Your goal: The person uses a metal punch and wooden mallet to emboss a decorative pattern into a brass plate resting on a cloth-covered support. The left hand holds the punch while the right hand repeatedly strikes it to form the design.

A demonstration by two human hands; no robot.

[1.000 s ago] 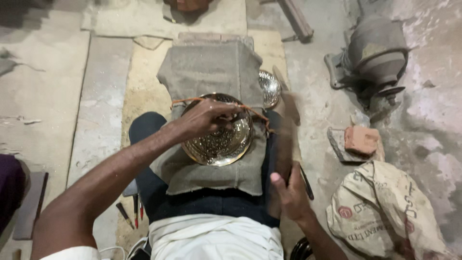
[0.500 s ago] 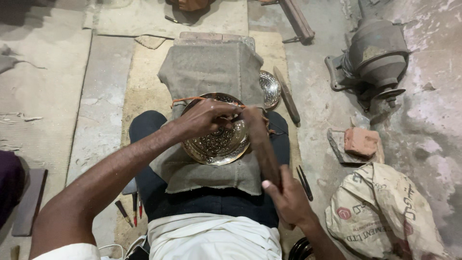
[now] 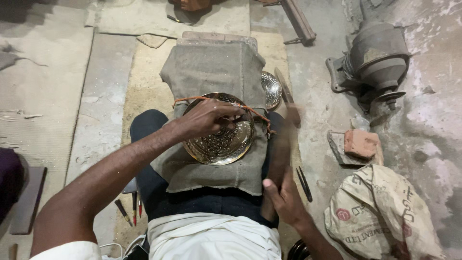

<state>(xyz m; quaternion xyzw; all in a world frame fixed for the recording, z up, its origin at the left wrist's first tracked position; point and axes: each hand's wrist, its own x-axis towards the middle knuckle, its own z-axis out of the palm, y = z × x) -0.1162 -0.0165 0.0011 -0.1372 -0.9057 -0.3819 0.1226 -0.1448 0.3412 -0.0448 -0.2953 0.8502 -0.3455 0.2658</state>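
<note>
While the left hand [image 3: 207, 118] presses curled fingers on the shiny plate [image 3: 219, 139], the right hand [image 3: 284, 197] grips a blurry stick [image 3: 281, 144]. Right of it slumps a tan sack [image 3: 380, 212] with a red mark.

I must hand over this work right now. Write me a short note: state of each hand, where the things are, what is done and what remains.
Left hand: fingers pressed on the engraved brass plate, which lies on grey cloth over the lap.
Right hand: grips a wooden mallet, blurred, beside the plate.
A second metal dish lies behind; small punches on the floor at left.
Done: pattern covers much of the plate.
Left: cannot tell how much remains.
</note>
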